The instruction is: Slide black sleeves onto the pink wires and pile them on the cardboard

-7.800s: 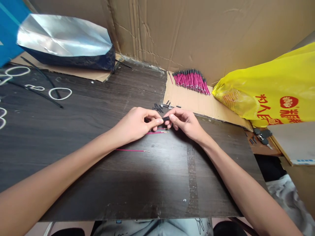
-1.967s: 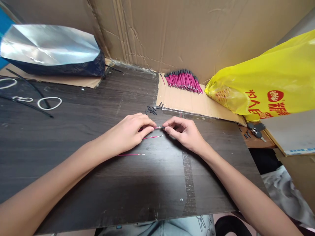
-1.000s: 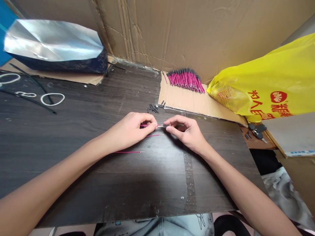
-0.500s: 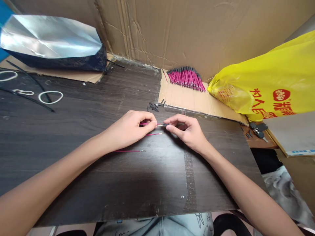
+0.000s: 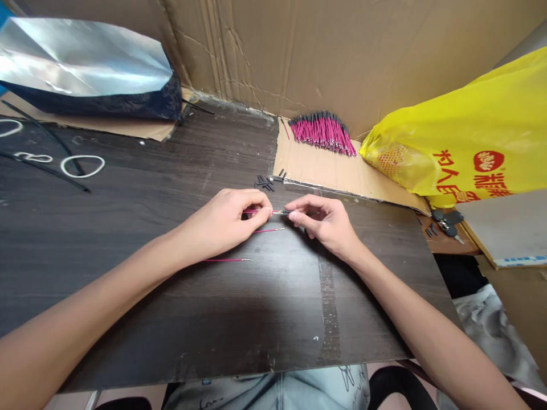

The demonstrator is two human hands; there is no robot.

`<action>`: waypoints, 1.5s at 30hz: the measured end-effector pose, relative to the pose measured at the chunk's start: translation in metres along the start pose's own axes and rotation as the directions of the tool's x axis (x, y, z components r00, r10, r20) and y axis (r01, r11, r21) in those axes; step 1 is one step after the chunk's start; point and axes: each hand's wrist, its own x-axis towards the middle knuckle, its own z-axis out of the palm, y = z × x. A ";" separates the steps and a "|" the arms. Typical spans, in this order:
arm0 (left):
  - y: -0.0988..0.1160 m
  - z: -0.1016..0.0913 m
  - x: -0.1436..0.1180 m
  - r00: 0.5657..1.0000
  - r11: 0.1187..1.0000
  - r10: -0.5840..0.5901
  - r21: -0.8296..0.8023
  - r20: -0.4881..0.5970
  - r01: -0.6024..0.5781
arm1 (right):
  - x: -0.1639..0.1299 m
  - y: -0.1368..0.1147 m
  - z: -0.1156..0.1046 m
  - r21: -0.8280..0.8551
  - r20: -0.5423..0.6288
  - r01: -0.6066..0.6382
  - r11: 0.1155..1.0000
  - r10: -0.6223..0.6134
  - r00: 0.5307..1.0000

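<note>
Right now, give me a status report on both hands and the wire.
Left hand pinching pink wire. Right hand pinching small black sleeve at wire's tip. Two loose wires on table beneath; nothing between hands.

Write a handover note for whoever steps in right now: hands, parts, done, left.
Left hand: pinches a pink wire by its end.
Right hand: pinches a small black sleeve at the wire's bare tip; how far it is on cannot be told.
On the table: two loose pink wires near the left hand, spare black sleeves just beyond the hands.
Done: bundle of sleeved wires on the cardboard.
Left: the held wire, then the two loose ones.
</note>
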 end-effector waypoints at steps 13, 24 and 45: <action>-0.001 0.000 -0.001 0.999 0.998 -0.024 -0.053 0.024 0.025 | -0.004 0.000 0.003 -0.083 -0.053 0.070 0.994 -0.074 0.996; -0.001 0.003 -0.001 0.997 0.994 -0.046 -0.093 0.067 0.052 | -0.004 -0.002 0.011 0.106 -0.038 0.030 0.994 -0.026 0.999; -0.002 0.002 -0.003 0.998 0.996 -0.002 -0.087 0.068 0.008 | -0.005 0.001 0.016 0.133 -0.067 0.050 0.990 -0.042 0.997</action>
